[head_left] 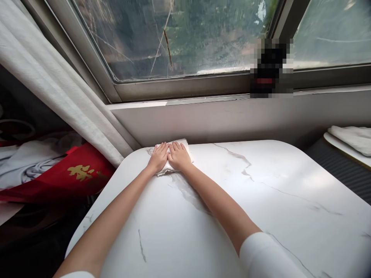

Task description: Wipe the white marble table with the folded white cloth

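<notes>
Counter (278, 193): white, grey-veined, rounded far corners, glossy light at right | far: metal-framed window (185, 42), pale wall (220, 119) below | left: pale curtain (55, 81) | right: dark ribbed seat (342, 166)

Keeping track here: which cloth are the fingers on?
The cloth under the left fingers and right fingers, on the table; the other cloth, far right, is untouched.
</notes>
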Motion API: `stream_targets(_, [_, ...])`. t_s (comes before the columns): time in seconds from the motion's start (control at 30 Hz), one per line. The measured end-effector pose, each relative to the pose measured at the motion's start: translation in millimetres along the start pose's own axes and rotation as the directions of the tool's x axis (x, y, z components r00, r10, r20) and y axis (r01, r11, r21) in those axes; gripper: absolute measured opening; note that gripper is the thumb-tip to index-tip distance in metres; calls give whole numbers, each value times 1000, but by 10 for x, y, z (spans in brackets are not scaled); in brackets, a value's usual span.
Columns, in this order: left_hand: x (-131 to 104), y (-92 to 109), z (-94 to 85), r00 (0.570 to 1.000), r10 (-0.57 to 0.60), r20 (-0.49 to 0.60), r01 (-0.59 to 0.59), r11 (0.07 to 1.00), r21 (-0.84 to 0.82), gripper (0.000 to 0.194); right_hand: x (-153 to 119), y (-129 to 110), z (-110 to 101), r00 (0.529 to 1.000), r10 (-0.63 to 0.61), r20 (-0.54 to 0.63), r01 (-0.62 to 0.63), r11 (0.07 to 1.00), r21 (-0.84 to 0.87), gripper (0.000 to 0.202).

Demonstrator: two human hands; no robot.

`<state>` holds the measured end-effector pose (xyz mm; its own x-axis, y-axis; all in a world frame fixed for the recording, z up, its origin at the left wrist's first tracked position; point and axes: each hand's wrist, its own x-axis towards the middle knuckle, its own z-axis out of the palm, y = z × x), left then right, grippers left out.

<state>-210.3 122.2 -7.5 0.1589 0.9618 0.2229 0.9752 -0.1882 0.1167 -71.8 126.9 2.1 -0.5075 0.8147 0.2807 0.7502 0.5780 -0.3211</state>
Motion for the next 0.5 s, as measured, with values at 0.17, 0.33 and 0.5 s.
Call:
stream_targets(0.17, [-76,30,13,999,20,-27,-19,999,42,49,-97,-24,-45,1000,4,24,-4,1000,-9,54])
stream_targets(0.33, [-478,150,-53,997,57,-46,-55,997,46,50,-457,-202,-104,1000,-17,22,16,1000,17,54])
stream_targets(0.5, [-1194,270,-233,994,105,-35,-106,994,-29,53,-1060,-568,-199,997,-36,68,25,987,156,57])
